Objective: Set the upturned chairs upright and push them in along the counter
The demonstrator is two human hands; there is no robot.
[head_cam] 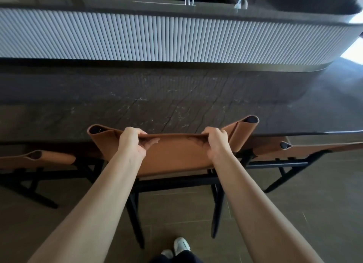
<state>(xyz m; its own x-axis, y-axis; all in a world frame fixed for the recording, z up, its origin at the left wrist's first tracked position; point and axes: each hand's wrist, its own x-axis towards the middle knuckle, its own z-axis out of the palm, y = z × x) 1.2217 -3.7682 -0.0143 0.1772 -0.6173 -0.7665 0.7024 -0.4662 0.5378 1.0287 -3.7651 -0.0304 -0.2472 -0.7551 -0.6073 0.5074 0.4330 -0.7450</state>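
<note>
Gripping the middle chair (176,156) along the top edge of its backrest, I have my left hand (135,142) and my right hand (215,142) set apart on either side of its centre. That way a push should go in straight and the frame should not swing. Each hand is closed over the edge, fingers curled across the far face and thumb on the near face, pinching the tan sling between them.

The chair stands upright on its legs on the floor (176,213). Its seat is hidden under the lip of the worktop (157,97) and its back sits just at that lip, so I judge it nearly or fully pushed in.

The backrest is a smooth, tan, leather-like sheet that sags in a shallow curve and wraps in a loop round a dark post at each end. The frame below is thin black bars. 2 more chairs, the left chair (39,158) and the right chair (314,147), stand upright alongside with the same tan backs. The worktop is dark, veined, matt stone, and behind it rises a pale fluted panel (157,34).
</note>
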